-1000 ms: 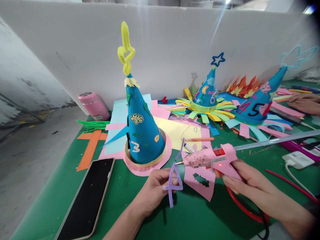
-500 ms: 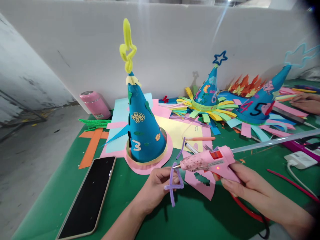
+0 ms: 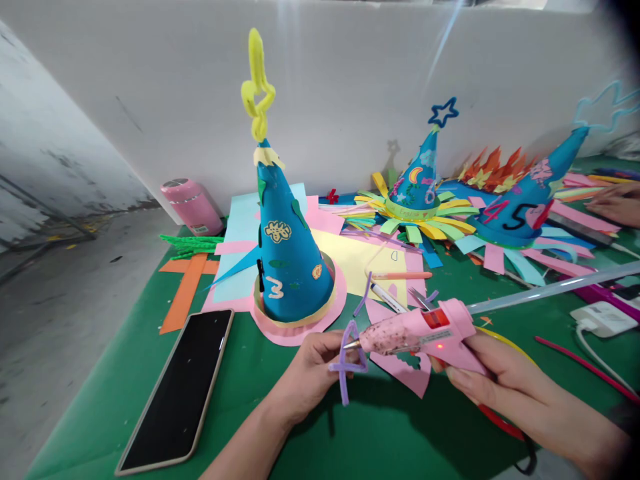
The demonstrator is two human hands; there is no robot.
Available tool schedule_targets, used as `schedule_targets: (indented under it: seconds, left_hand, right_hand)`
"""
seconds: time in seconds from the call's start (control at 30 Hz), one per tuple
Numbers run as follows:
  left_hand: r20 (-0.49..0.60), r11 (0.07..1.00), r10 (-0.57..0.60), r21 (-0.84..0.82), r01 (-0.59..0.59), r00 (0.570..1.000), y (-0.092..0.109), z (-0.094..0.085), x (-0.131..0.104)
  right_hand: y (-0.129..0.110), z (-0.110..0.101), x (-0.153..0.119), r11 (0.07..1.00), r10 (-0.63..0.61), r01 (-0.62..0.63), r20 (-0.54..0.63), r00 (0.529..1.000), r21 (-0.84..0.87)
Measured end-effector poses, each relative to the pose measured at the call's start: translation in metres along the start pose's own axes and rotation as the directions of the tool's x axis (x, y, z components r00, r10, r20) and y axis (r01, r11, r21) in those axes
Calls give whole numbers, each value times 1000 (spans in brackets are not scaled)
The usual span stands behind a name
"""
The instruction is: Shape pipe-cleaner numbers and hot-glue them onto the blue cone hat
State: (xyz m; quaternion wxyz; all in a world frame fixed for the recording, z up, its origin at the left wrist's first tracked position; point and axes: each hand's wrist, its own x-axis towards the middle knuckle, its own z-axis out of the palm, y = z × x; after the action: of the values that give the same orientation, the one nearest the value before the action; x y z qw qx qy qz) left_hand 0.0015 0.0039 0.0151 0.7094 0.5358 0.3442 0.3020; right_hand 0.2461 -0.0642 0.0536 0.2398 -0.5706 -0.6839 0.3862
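Pinched in my left hand (image 3: 320, 370) is a purple pipe cleaner (image 3: 344, 387) bent into the shape of a 4, held above the green table. My right hand (image 3: 505, 380) is wrapped round the handle of a pink glue gun (image 3: 415, 333), its red light lit and a long clear glue stick (image 3: 550, 288) out of its back. The metal nozzle meets the upper part of the purple 4; whether glue is coming out I cannot tell. Just beyond my left hand stands a blue paper cone hat (image 3: 293, 267) with a pink brim and a yellow pipe-cleaner topper.
A phone (image 3: 177, 393) lies at the left front. Behind it are orange strips (image 3: 185, 300) and a pink bottle (image 3: 193, 207). Two more cone hats (image 3: 415, 177) stand at the back right. Pens and cut paper (image 3: 345, 263) lie mid-table. Another person's hand (image 3: 617, 203) rests far right.
The glue gun's nozzle has moved slightly down along the purple 4. My left hand keeps its hold, nearly still, and the whole view has shifted a little.
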Motion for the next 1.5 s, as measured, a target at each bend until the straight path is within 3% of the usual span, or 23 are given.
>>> schedule_targets:
  seconds: [0.2,0.47,0.87,1.3,1.5]
  left_hand:
    - [29,1000,25,3,-25,999,2,0,-1]
    - [11,1000,13,18,-13,1000,4,1,-2]
    - [-8,1000,-9,24,9,1000,2,0,-2]
    - [12,1000,-5,-26,5,1000,0,0,-2]
    - [12,1000,23,12,-23,1000,-1,-2,-2]
  right_hand:
    - [3,-2,5,995,29,-24,-49,998,99]
    - [9,-6,5,991,82,-73,-81,993,111]
    - [-5,1,1,998,2,-6,-58,998,-63]
    - [-6,3,-7,1000,6,-6,-11,1000,26]
    - [-6,2,-4,999,-25,28,-97,995,24]
